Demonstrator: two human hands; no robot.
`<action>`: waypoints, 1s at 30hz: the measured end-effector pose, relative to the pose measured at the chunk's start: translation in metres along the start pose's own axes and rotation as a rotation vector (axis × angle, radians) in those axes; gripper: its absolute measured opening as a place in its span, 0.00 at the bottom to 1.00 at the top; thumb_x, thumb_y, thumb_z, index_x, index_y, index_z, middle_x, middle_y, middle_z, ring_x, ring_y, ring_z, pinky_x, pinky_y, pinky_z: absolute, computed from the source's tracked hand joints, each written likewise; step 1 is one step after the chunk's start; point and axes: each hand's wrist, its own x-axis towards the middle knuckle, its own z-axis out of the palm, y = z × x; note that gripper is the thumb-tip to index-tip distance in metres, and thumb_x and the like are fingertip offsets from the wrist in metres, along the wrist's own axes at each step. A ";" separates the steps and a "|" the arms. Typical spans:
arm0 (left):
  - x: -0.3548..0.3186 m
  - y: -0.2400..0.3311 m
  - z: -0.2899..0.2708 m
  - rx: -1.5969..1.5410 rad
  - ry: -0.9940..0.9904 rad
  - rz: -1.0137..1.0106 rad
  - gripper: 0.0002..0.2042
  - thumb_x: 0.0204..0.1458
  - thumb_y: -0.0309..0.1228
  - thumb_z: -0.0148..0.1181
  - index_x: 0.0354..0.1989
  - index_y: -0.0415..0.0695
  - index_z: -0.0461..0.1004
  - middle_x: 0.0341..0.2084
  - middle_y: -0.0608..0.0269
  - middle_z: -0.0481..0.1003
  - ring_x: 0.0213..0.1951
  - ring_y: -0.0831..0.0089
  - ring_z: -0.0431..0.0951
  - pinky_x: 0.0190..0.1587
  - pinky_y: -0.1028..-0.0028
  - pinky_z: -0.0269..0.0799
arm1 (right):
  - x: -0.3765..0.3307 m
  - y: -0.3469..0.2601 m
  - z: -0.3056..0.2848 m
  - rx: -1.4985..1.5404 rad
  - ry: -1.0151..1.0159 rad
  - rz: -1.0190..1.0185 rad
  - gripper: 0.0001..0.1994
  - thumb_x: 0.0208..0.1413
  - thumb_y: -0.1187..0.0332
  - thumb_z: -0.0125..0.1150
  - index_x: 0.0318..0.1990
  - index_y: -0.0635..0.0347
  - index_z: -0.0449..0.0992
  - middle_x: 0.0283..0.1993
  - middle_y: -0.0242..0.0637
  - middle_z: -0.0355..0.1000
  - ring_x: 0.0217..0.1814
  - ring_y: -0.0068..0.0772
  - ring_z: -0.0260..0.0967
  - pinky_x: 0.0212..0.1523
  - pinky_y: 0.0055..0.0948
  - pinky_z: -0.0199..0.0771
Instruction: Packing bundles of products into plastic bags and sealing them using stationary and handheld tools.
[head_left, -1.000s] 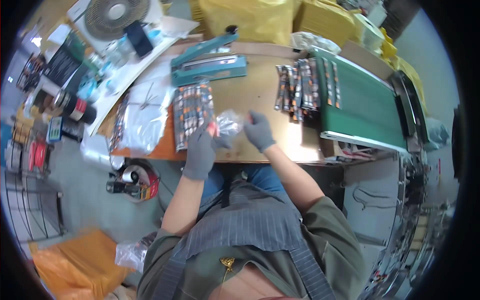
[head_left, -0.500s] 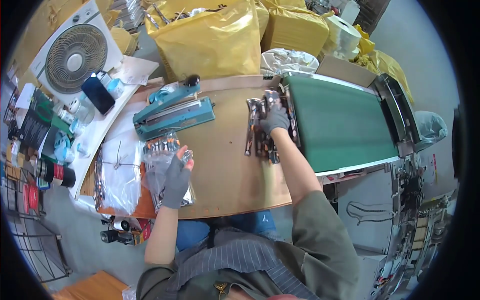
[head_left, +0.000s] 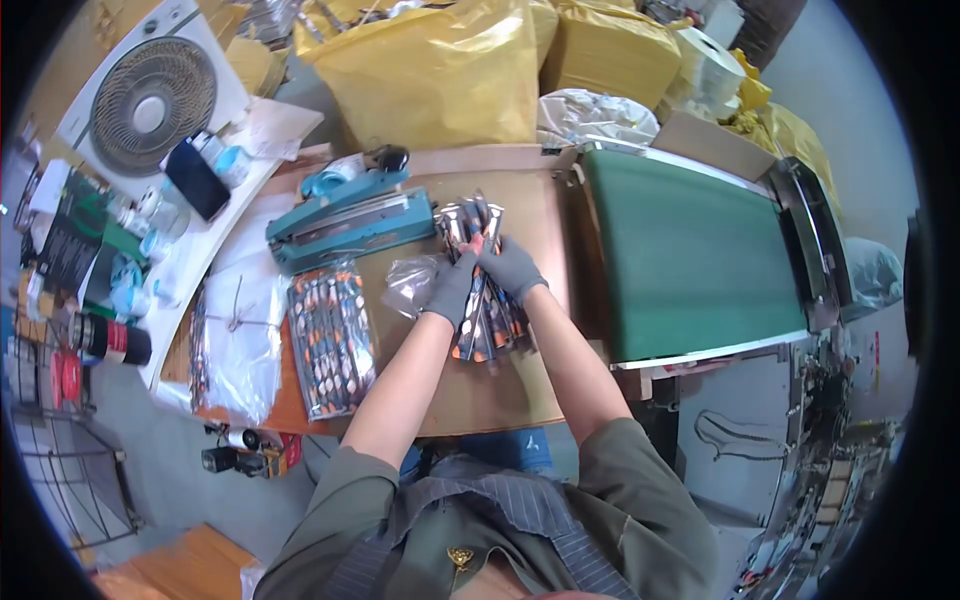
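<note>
Both of my hands, in grey fingerless gloves, meet around a bundle of slim dark packets [head_left: 482,335] patterned in orange and white. My left hand [head_left: 454,288] is closed against the bundle's left side, and my right hand [head_left: 512,270] grips its right side. A crumpled clear plastic bag [head_left: 408,284] sticks out beside my left hand; whether its fingers pin it is hidden. Farther left lies a filled clear bag [head_left: 333,340] of similar packets, flat on the brown worktop [head_left: 420,400]. Behind it stands a blue bar heat sealer [head_left: 355,225] with its arm raised.
On the right, a green conveyor belt [head_left: 690,260] adjoins the worktop. Flat clear bags [head_left: 240,350] tied with string lie at left, beside a white shelf [head_left: 210,255] bearing a phone [head_left: 196,180] and a fan [head_left: 150,110]. Large yellow sacks [head_left: 430,80] stand behind.
My right hand has brought the packets leftward from beside the conveyor. My left hand has moved right from the filled bag to meet them, and a clear plastic bag has come along with it.
</note>
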 end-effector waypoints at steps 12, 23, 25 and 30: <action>-0.084 -0.016 -0.093 -0.204 -0.130 0.699 0.41 0.32 0.30 0.74 0.58 0.40 0.59 0.47 0.60 0.70 0.48 0.73 0.69 0.51 0.73 0.66 | -0.100 -0.092 -0.046 0.860 -0.651 -0.462 0.32 0.42 0.71 0.67 0.57 0.63 0.61 0.50 0.33 0.67 0.50 0.26 0.65 0.51 0.27 0.66; -0.148 -0.026 -0.108 -0.069 -0.504 0.590 0.34 0.33 0.34 0.71 0.52 0.40 0.66 0.46 0.59 0.72 0.49 0.69 0.71 0.54 0.71 0.64 | -0.204 -0.120 -0.019 0.963 -0.318 -0.356 0.36 0.41 0.69 0.68 0.58 0.60 0.55 0.46 0.37 0.67 0.46 0.30 0.68 0.42 0.26 0.71; -0.178 -0.022 -0.120 -0.321 -0.623 0.420 0.29 0.34 0.29 0.69 0.50 0.42 0.68 0.43 0.62 0.72 0.46 0.73 0.72 0.52 0.71 0.66 | -0.205 -0.136 -0.021 0.955 -0.269 -0.511 0.35 0.42 0.68 0.67 0.58 0.60 0.55 0.46 0.38 0.67 0.46 0.31 0.68 0.43 0.27 0.71; -0.207 -0.088 -0.083 -0.900 -0.771 0.117 0.34 0.41 0.55 0.61 0.50 0.40 0.64 0.40 0.57 0.72 0.40 0.67 0.75 0.44 0.70 0.74 | -0.191 -0.136 -0.009 0.883 -1.043 -0.284 0.25 0.42 0.70 0.62 0.51 0.64 0.65 0.40 0.39 0.70 0.46 0.30 0.67 0.52 0.32 0.66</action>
